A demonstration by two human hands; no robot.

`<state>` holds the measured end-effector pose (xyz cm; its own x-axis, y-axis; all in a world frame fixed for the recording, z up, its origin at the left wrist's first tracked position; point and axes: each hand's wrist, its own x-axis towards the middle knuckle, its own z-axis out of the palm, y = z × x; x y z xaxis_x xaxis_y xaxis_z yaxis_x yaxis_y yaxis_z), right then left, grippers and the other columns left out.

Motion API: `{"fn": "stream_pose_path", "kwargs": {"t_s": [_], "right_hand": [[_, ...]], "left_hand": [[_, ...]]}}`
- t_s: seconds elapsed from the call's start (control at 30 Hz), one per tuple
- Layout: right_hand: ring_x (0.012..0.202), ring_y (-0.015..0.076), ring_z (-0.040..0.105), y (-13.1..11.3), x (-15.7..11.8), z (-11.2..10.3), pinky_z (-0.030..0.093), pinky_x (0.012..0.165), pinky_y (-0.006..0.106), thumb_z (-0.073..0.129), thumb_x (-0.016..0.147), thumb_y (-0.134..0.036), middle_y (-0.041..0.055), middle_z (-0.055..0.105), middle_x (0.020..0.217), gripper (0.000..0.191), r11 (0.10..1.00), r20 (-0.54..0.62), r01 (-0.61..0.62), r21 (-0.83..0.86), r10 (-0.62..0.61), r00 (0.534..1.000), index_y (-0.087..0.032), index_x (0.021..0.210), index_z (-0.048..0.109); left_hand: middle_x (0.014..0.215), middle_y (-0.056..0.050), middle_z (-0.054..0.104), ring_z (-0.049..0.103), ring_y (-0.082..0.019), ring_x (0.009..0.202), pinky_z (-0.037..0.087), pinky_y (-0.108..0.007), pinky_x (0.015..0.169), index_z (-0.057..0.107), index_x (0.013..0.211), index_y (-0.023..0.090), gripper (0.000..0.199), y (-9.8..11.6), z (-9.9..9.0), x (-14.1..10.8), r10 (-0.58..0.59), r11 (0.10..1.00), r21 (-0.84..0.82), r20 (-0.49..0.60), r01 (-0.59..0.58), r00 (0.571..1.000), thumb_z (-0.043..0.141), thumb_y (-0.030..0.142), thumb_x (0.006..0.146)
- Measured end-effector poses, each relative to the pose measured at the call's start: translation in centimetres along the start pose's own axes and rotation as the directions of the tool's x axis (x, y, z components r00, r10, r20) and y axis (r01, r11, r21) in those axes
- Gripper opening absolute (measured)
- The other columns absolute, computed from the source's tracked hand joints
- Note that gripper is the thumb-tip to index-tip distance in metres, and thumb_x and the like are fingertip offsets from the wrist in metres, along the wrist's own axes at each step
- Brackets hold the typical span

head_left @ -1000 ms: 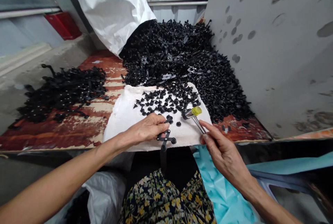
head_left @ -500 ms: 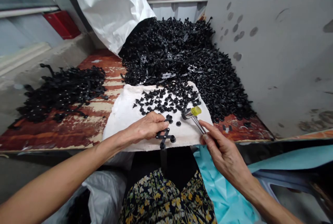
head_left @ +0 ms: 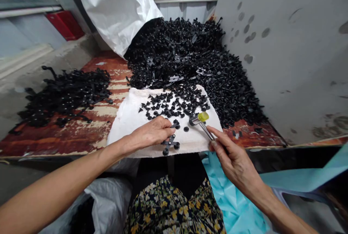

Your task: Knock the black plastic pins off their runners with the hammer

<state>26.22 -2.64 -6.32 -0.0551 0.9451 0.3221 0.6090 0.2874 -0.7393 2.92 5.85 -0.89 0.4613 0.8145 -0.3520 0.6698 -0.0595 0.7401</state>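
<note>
My left hand (head_left: 156, 131) pinches a black jointed linkage (head_left: 170, 142) with round ends over the front of the white cloth (head_left: 125, 127). In my right hand (head_left: 228, 150) is the handle of a small hammer (head_left: 199, 119), its metal head having a yellow face and a dark face. The hammer head is held just right of a single black round piece (head_left: 186, 129) on the cloth. Behind both hands, many small black plugs (head_left: 174, 105) lie scattered on the cloth.
A large heap of black parts (head_left: 174, 52) rises behind the cloth, beside a white sack (head_left: 116, 9). Another black pile (head_left: 67, 96) sits on the left of the worn red tabletop (head_left: 54, 139). A grey board (head_left: 293, 56) stands on the right.
The linkage in my left hand has shifted, its front end slightly left. The hammer head has moved a little to the left.
</note>
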Motion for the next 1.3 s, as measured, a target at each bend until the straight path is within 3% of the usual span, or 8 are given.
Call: {"fn": "stream_pose_path", "kwargs": {"t_s": [0.23,0.37,0.5,0.67,0.83,0.97,1.1,1.3], "right_hand": [[0.112,0.0209,0.067,-1.0,0.8,-0.5,0.056,0.093,0.034,0.044,0.093,-0.014,0.0113,0.069,0.124,0.042,0.978,0.021,0.198,-0.070,-0.197,0.980,-0.018,0.132,0.059],[0.105,0.0201,0.069,-2.1,1.4,-0.8,0.059,0.087,0.032,0.042,0.093,-0.008,0.0115,0.072,0.115,0.046,0.956,0.057,0.283,-0.073,-0.280,0.958,-0.018,0.135,0.056],[0.103,0.0188,0.068,-3.0,1.7,-0.5,0.059,0.082,0.030,0.042,0.094,-0.005,0.0134,0.068,0.118,0.052,0.934,-0.006,0.357,-0.018,-0.357,0.934,-0.020,0.144,0.046],[0.092,0.0220,0.069,-3.0,1.9,-0.1,0.059,0.082,0.039,0.040,0.093,-0.006,0.0123,0.070,0.105,0.052,0.928,0.095,0.350,-0.128,-0.339,0.936,-0.021,0.142,0.048],[0.077,0.0162,0.067,-3.5,2.0,-0.5,0.058,0.070,0.028,0.043,0.093,-0.004,0.0085,0.069,0.098,0.057,0.909,-0.082,0.406,-0.098,-0.414,0.907,-0.024,0.147,0.042],[0.061,0.0155,0.063,-3.2,2.1,-0.5,0.056,0.059,0.027,0.041,0.091,-0.005,0.0054,0.068,0.083,0.056,0.908,0.112,0.379,-0.176,-0.364,0.925,-0.024,0.143,0.049],[0.073,0.0178,0.065,-2.9,1.9,-0.4,0.057,0.068,0.031,0.040,0.094,-0.008,0.0075,0.068,0.092,0.057,0.931,0.019,0.337,-0.138,-0.338,0.941,-0.025,0.148,0.041],[0.072,0.0182,0.066,-2.6,1.4,-0.1,0.058,0.068,0.031,0.040,0.093,-0.010,0.0082,0.068,0.092,0.057,0.940,0.119,0.306,-0.151,-0.290,0.950,-0.025,0.148,0.042]], "left_hand": [[0.044,0.005,0.034,0.028,-0.007,0.040,0.017,-0.023,0.040,0.036,0.047,0.019,0.036,0.9,-0.2,-0.1,-0.030,0.992,0.121,-0.008,0.030,1.000,0.051,0.024,0.079],[0.043,0.005,0.036,0.029,-0.007,0.039,0.017,-0.023,0.040,0.037,0.046,0.019,0.036,0.9,-0.1,0.0,-0.041,0.994,0.102,0.001,0.041,0.999,0.052,0.024,0.079],[0.043,0.004,0.039,0.031,-0.008,0.040,0.017,-0.023,0.040,0.041,0.046,0.018,0.034,0.8,-0.1,0.5,-0.015,0.992,0.122,-0.007,0.016,1.000,0.054,0.024,0.077],[0.043,0.004,0.038,0.031,-0.007,0.038,0.017,-0.023,0.040,0.041,0.047,0.018,0.033,1.0,-0.3,0.4,-0.077,0.989,0.127,0.008,0.075,0.997,0.053,0.024,0.078],[0.043,0.005,0.038,0.029,-0.007,0.037,0.016,-0.023,0.039,0.040,0.052,0.019,0.032,0.9,-0.6,0.3,-0.115,0.986,0.130,0.054,0.107,0.992,0.051,0.030,0.080],[0.042,0.005,0.038,0.030,-0.007,0.036,0.018,-0.023,0.040,0.041,0.052,0.019,0.030,0.8,-0.5,0.4,-0.121,0.984,0.140,0.069,0.111,0.990,0.050,0.028,0.079],[0.042,0.005,0.039,0.030,-0.008,0.037,0.018,-0.024,0.040,0.043,0.053,0.019,0.029,0.6,-0.4,0.5,-0.103,0.988,0.124,0.074,0.093,0.992,0.051,0.032,0.079],[0.044,0.005,0.039,0.031,-0.008,0.038,0.019,-0.025,0.041,0.042,0.053,0.019,0.029,0.8,-0.5,0.6,-0.132,0.983,0.140,0.070,0.121,0.989,0.052,0.029,0.078]]}}
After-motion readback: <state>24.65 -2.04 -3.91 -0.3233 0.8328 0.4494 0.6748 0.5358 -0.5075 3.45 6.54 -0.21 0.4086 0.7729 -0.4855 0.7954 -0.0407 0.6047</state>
